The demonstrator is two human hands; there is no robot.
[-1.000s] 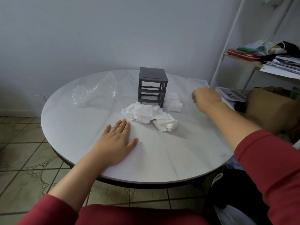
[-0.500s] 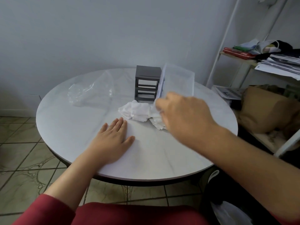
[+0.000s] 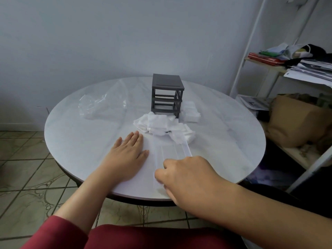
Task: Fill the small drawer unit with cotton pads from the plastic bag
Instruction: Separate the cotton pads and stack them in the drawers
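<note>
- My right hand (image 3: 186, 175) gripped the clear drawer (image 3: 170, 151) at its near end; my left hand (image 3: 129, 153) lay flat, fingers straight.
- I judged loading came next: scoop cotton pads (image 3: 161, 124) in.

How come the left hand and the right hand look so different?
The left hand lies flat with straight fingers, while the right hand is curled. The left hand holds nothing and only rests palm-down on the table; the right hand grips the near end of the clear drawer. Both are at the table's near side, in front of the cotton pads.
</note>
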